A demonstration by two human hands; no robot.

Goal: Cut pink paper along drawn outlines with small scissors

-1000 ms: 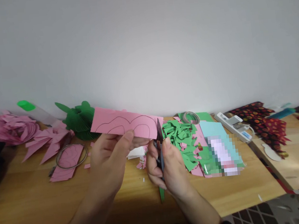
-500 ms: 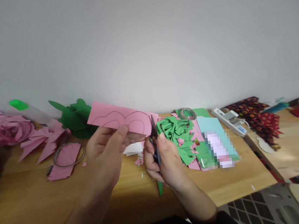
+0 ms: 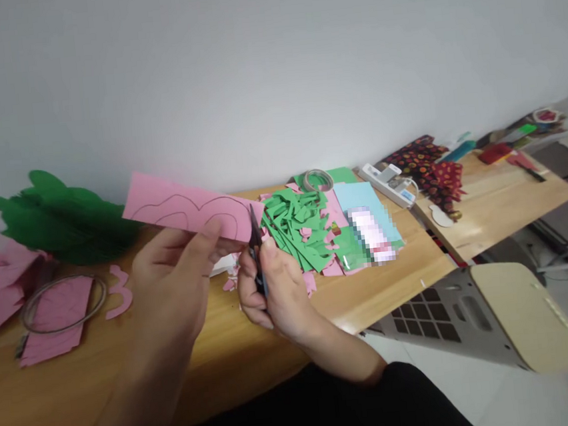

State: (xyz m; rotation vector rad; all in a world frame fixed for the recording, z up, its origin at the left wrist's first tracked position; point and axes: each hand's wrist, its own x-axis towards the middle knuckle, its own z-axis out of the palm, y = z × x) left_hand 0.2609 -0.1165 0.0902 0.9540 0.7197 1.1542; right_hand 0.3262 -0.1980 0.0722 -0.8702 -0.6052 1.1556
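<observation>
A strip of pink paper (image 3: pixel 177 206) with curved, scalloped pencil-like lines is pinched at its lower edge by my left hand (image 3: pixel 179 276). My right hand (image 3: pixel 273 281) is closed round the handles of a pair of dark scissors (image 3: pixel 257 256). The blades point up at the right end of the strip, beside the outermost curved line. The handles are mostly hidden in my fingers. Behind my right hand lies a heap of green paper scraps (image 3: pixel 300 228) with pink bits among them. A cut pink curved piece (image 3: pixel 120 294) rests on the table to the left of my left hand.
Left on the wooden table (image 3: pixel 212 354) are a metal ring (image 3: pixel 67 327) over pink sheets, and green paper leaves (image 3: pixel 63 217). At the right are a tape roll (image 3: pixel 318 180), a light-blue sheet (image 3: pixel 363 198), a power strip (image 3: pixel 389 185) and patterned cloth (image 3: pixel 425 166).
The view has swung to the right, showing more floor and the second table. The scissor blades now lie closer to the drawn curve. Both hands keep their holds.
</observation>
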